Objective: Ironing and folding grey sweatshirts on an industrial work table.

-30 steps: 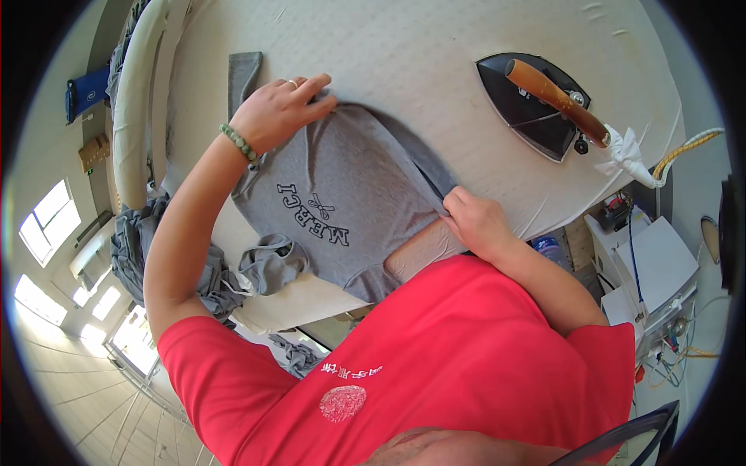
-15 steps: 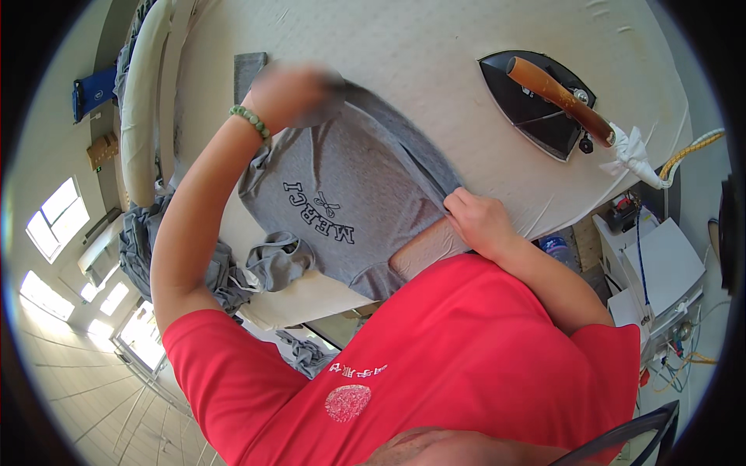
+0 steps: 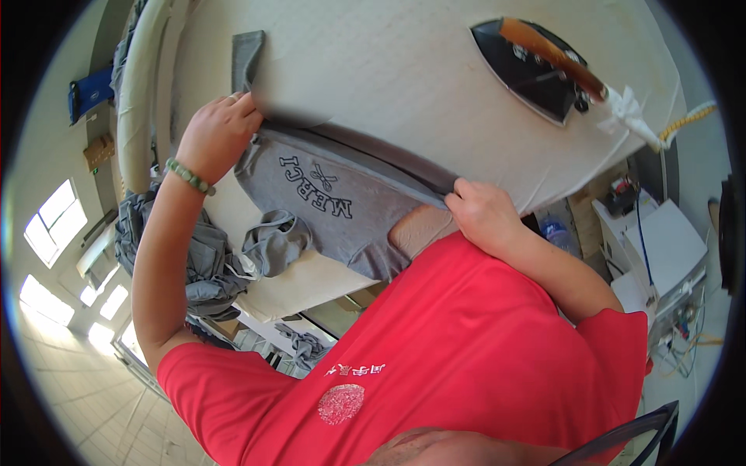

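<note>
A grey sweatshirt (image 3: 299, 210) with dark curved lettering and a small scissors motif lies on the pale padded ironing table (image 3: 373, 54). At its far left edge, my left hand (image 3: 221, 132), with a green bead bracelet at the wrist, is closed on the fabric. Close to my body, my right hand (image 3: 482, 211) pinches the opposite end of the same edge. Between both hands the edge is drawn fairly straight, with a dark fold along it. One grey sleeve stretches past my left hand; the other is bunched on the near side.
A black iron (image 3: 528, 74) with a wooden handle rests on the table at the far right, its cord wrapped in white cloth. Grey garments (image 3: 198, 264) are piled at the left, beside a long padded arm (image 3: 141, 101). A white machine (image 3: 660, 248) stands at the right.
My left hand has moved left and nearer to me, pulling the sweatshirt's far edge with it. The shirt's visible front is narrower now. My right hand keeps its grip with little movement.
</note>
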Demonstrator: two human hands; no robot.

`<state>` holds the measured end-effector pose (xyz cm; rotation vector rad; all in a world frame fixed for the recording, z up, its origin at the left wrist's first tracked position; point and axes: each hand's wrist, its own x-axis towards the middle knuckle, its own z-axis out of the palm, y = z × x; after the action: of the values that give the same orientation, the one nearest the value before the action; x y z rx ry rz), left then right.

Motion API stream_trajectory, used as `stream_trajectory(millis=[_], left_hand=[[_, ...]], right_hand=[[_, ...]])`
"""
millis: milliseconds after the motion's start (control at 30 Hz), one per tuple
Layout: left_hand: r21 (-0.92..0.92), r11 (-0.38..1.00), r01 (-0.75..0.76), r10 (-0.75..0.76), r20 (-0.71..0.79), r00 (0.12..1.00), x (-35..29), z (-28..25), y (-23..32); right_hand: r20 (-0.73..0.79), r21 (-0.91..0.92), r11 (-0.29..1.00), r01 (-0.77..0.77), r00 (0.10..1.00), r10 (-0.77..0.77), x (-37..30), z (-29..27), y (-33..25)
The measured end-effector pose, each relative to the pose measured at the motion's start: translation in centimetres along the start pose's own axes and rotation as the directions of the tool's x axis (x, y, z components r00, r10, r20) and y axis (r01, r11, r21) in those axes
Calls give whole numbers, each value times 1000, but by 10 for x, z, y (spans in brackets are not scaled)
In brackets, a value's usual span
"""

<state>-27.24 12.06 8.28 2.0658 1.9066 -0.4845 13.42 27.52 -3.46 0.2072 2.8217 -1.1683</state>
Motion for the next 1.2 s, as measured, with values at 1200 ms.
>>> stream_trajectory(millis=[1200], left_hand=[[-284, 938, 197, -237, -112, 965, -91, -18, 12]], right_hand=[[-219, 46, 993, 110, 971, -97, -31, 5, -33]])
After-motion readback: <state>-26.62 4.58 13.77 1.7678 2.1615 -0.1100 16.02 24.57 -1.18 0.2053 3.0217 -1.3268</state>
